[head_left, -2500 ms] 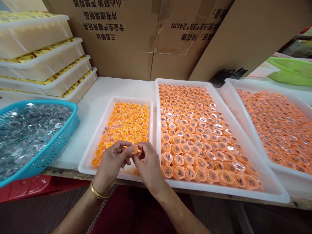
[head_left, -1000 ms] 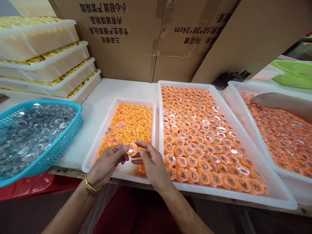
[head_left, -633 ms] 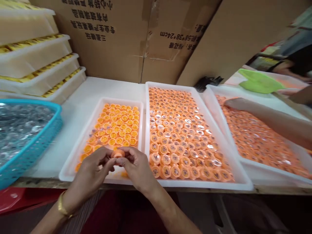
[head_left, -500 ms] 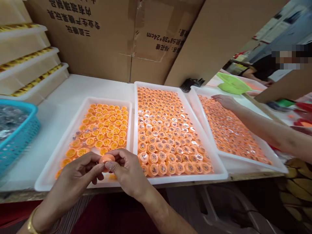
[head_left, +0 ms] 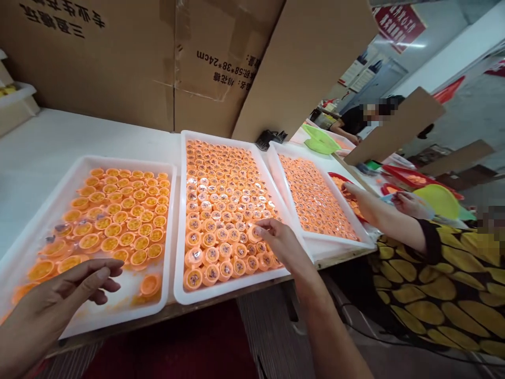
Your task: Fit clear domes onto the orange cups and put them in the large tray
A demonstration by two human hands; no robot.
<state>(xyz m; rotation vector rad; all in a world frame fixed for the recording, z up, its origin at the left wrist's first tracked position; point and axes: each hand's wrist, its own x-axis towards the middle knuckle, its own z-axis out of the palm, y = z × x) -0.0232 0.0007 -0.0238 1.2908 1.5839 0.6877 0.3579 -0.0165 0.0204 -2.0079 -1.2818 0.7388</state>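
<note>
My right hand (head_left: 284,246) pinches a small orange cup (head_left: 253,233) with a clear printed lid, over the right part of the middle white tray (head_left: 232,292). Rows of the same lidded cups fill that tray. My left hand (head_left: 74,295) hovers over the near left of the left white tray (head_left: 173,210), fingers apart and holding nothing. Inside that tray stand uncovered orange cups with yellow pellets (head_left: 127,239). One orange cup (head_left: 150,285) sits apart in its near right corner, and its contents are hard to make out.
A third white tray (head_left: 366,245) of lidded cups lies at the right. Beyond it, a co-worker's hand (head_left: 353,193) reaches to a red basket (head_left: 335,176). Cardboard boxes (head_left: 130,68) wall the back. Another person (head_left: 355,118) is in the background, beside a green basket (head_left: 321,141).
My hands have parted. My right hand has carried the cup right to the middle tray, and my left hand has let go. The view has swung right, showing more of the co-worker.
</note>
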